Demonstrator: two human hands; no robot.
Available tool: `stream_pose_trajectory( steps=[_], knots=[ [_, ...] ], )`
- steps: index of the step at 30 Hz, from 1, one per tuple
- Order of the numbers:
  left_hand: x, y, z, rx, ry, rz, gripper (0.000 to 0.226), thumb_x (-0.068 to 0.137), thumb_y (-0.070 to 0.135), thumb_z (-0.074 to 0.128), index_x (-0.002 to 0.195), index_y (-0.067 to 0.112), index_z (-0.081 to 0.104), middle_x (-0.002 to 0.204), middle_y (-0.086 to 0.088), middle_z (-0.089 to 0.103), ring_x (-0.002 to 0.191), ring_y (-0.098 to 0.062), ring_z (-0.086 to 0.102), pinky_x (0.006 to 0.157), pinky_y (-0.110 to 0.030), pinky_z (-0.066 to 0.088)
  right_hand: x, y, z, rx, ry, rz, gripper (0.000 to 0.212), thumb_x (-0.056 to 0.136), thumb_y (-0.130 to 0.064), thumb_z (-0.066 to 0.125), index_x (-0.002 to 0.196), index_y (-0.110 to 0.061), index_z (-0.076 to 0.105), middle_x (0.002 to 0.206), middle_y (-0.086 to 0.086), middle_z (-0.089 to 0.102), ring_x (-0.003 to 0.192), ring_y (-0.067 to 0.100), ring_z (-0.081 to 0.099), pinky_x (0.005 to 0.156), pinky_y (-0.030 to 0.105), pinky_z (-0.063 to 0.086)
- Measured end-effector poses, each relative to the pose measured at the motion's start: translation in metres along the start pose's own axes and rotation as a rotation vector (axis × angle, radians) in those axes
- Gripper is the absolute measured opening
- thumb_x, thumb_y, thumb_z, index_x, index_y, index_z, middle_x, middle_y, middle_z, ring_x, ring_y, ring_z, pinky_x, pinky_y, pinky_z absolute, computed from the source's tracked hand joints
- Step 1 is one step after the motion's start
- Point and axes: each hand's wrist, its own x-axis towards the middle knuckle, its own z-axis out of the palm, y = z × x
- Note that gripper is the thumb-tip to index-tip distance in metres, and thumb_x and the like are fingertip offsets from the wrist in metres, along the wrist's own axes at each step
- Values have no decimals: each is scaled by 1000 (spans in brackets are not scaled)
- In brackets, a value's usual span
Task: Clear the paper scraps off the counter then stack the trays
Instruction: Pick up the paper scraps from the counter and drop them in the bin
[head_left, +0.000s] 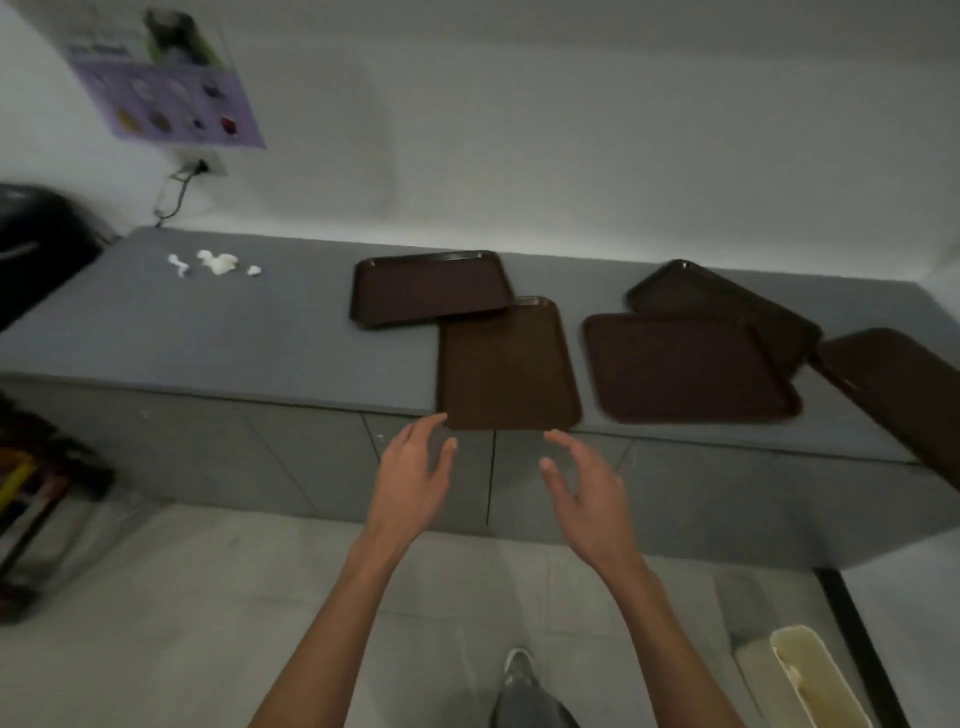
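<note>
Two hands (413, 470) just beside nearest tray (506, 364)

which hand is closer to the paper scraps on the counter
Left. The left hand is in front of the counter, right of the paper scraps; the right hand is even farther right.

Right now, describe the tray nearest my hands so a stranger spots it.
On the grey counter, look right of the paper scraps. The tray lies lengthwise toward you, overhanging the front edge; unlike the darker trays around, it is lighter brown.
</note>
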Motion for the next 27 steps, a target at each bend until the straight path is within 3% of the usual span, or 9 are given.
stream_pose_trajectory(
  steps=[10, 15, 20, 27],
  knots=[
    [59, -163, -116, 43, 154, -218, 28, 101, 25, 64, 127, 14, 67, 126, -2, 71, 118, -19, 65, 101, -14, 36, 107, -87, 178, 45, -199, -172, 30, 107, -31, 62, 136, -23, 66, 133, -13, 66, 126, 0, 58, 108, 5, 33],
    [103, -237, -170, 76, 153, -315, 26, 100, 27, 64, 123, 17, 69, 123, 1, 73, 115, -17, 67, 96, -13, 38, 173, -126, 270, 70, -255, -168, 26, 106, -27, 64, 131, -23, 68, 129, -13, 68, 121, 1, 60, 104, 3, 34],
    [151, -305, -222, 124, 202, -380, 21, 100, 26, 65, 118, 17, 71, 119, 4, 74, 112, -14, 68, 91, -16, 41, 246, -174, 356, 62, -326, -160, 25, 103, -25, 67, 128, -23, 69, 127, -9, 72, 116, 8, 65, 99, 13, 41],
    [242, -409, -266, 146, 180, -383, 23, 100, 26, 64, 121, 19, 70, 120, 6, 74, 112, -15, 68, 96, -26, 47, 343, -215, 472, 0, -347, -187, 26, 100, -32, 67, 125, -29, 67, 123, -7, 73, 108, 14, 70, 99, 33, 55]
  ],
)
